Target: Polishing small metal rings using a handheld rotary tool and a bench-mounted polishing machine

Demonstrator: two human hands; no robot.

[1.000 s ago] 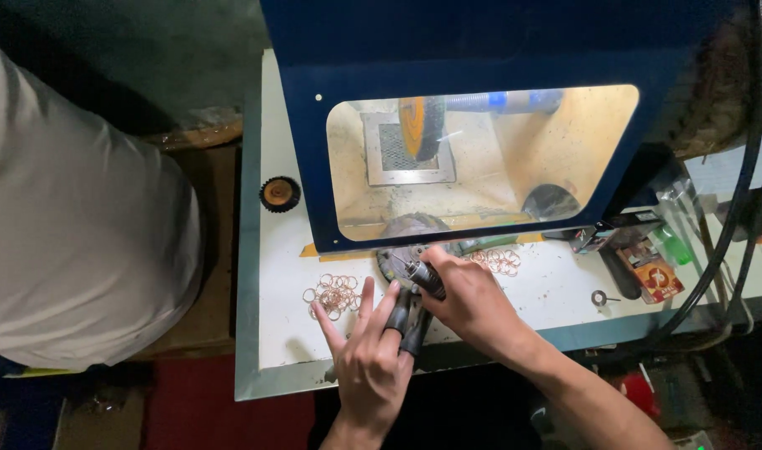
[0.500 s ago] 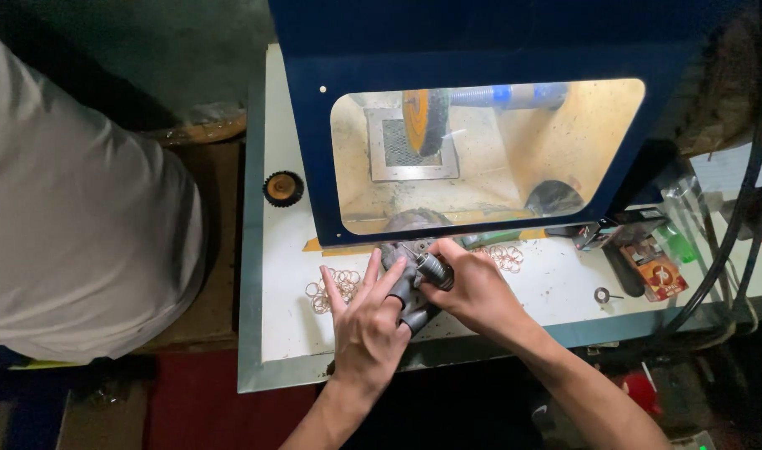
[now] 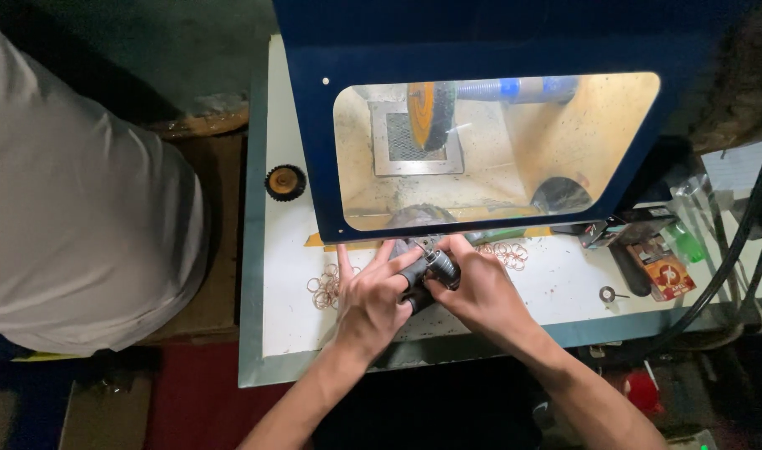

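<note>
Item one: our left hand (image 3: 371,298), fingers curled with the thumb pressed onto a small dark grey cylindrical tool (image 3: 431,272); the other fingers fan loosely toward twelve o'clock. Item two: our right hand (image 3: 479,287), thumb and forefinger pinching the same tool from the three o'clock side, remaining fingers folded under. We cannot tell what sits at the tool's tip. The tool lies between both hands, just above the front part of the white bench top (image 3: 556,292), directly at six o'clock from the blue machine hood (image 3: 481,33).

Item three: the hood's clear window (image 3: 564,142), showing a yellow buffing wheel (image 3: 431,112) at its twelve o'clock, over a square metal grate (image 3: 414,146), with a blue-and-grey hose (image 3: 514,88) running toward three o'clock.

Item four: a scatter of thin copper-coloured rings (image 3: 323,287) on the bench at nine o'clock from our left hand; a second cluster of rings (image 3: 508,252) at one o'clock from our right hand.

Item five: a black toothed wheel (image 3: 285,182) at ten o'clock on the bench edge. Item six: a small red-and-orange packet (image 3: 664,271) and a green bottle (image 3: 688,244) at three o'clock, near black cables (image 3: 735,242).

Item seven: another person in a white shirt (image 3: 72,208) at nine o'clock, well apart from our hands.
</note>
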